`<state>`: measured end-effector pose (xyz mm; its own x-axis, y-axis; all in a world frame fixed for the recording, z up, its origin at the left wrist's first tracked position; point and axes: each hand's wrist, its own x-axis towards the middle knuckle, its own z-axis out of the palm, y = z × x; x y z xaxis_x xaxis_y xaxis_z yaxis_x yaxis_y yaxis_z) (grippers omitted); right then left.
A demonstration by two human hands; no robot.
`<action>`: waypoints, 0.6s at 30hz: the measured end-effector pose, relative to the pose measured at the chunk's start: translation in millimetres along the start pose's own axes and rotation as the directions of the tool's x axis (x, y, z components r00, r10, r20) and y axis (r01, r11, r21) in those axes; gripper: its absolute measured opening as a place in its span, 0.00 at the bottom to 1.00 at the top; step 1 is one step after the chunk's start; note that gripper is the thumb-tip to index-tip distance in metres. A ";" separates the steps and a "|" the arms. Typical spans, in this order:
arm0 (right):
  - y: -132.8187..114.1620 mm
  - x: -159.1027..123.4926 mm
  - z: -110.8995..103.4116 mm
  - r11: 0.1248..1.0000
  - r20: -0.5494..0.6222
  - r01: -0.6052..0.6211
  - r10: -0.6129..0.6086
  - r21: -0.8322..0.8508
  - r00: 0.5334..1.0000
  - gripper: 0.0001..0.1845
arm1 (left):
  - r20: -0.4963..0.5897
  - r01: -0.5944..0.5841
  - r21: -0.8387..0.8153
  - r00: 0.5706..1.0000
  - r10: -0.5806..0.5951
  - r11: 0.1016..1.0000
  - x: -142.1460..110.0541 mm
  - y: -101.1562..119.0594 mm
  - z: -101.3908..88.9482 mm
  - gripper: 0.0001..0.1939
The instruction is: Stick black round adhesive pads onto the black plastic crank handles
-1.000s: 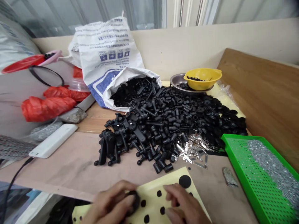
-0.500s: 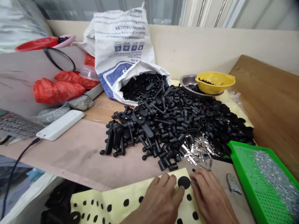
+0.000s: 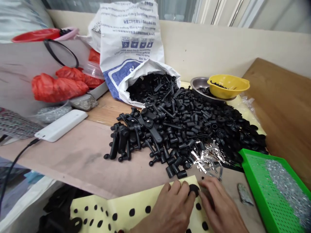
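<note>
A yellow sheet [image 3: 136,197] with rows of black round stickers lies at the front edge of the table. My left hand [image 3: 170,204] rests on it with curled fingers, its thumb over the lower part of a larger black disc [image 3: 193,188] near the sheet's top right corner. On the other side, my right hand [image 3: 220,204] has its thumb and fingers bent together at the sheet's right edge, close to the disc. What lies under its fingertips is hidden. Just above that hand is a small black dot [image 3: 202,178].
A heap of black plastic parts [image 3: 184,119] spills from a white sack [image 3: 131,35]. Thin metal strips [image 3: 209,157] lie before it. At right stands a green tray [image 3: 257,184] of small metal pieces; behind are a yellow basket [image 3: 230,87] and steel bowl [image 3: 198,82]. A white power bank [image 3: 62,124] sits left.
The view has shifted slightly. My left thumb and fingers have closed in over the black disc and cover more of it. My right hand stays at the sheet's edge.
</note>
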<state>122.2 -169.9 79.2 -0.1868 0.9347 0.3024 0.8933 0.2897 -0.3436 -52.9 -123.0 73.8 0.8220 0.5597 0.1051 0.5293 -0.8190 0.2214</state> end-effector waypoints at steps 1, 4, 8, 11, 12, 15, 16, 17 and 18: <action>0.8 0.7 1.4 1.000 -0.017 0.002 -0.003 -0.028 1.000 0.09 | 0.000 0.000 -0.003 1.000 0.000 1.000 -0.3 0.0 0.1 0.11; 0.7 4.8 5.8 0.994 -0.033 0.015 -0.019 -0.112 0.999 0.07 | -0.003 0.004 -0.003 1.000 -0.004 1.000 -0.7 0.0 0.8 0.11; -3.8 8.0 5.8 0.990 -0.025 0.042 -0.046 -0.136 0.999 0.09 | 0.004 0.004 0.017 1.000 -0.005 1.000 0.6 1.1 2.8 0.12; -9.1 6.6 2.3 0.992 -0.005 0.073 -0.074 -0.102 0.997 0.10 | -0.011 -0.020 0.038 1.000 0.020 0.999 0.6 1.4 4.4 0.11; -10.8 6.0 1.3 0.994 0.011 0.072 -0.071 -0.078 0.997 0.10 | -0.029 -0.027 0.046 0.999 0.029 0.999 0.1 1.2 4.8 0.11; -11.9 5.2 0.3 0.999 0.035 0.050 -0.050 0.000 0.998 0.10 | -0.113 -0.028 0.067 0.993 0.036 0.997 -1.9 -0.4 5.7 0.10; -10.3 4.9 0.9 0.999 0.043 0.049 -0.049 0.012 0.998 0.09 | -0.145 -0.024 0.071 0.989 0.034 0.997 -2.3 -1.1 6.4 0.10; -7.7 4.3 1.9 0.998 0.039 0.056 -0.056 0.010 0.998 0.09 | -0.184 -0.017 0.076 0.982 0.031 0.997 -2.4 -1.7 7.5 0.09; -4.2 3.4 3.4 0.998 0.025 0.065 -0.065 -0.005 0.998 0.08 | -0.233 -0.013 0.085 0.972 0.032 0.996 -2.1 -2.1 9.3 0.08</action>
<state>116.4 -167.3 78.7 -0.2544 0.9188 0.3018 0.8813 0.3488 -0.3188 -53.8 -123.5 64.1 0.7670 0.5469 0.3356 0.5345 -0.8339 0.1373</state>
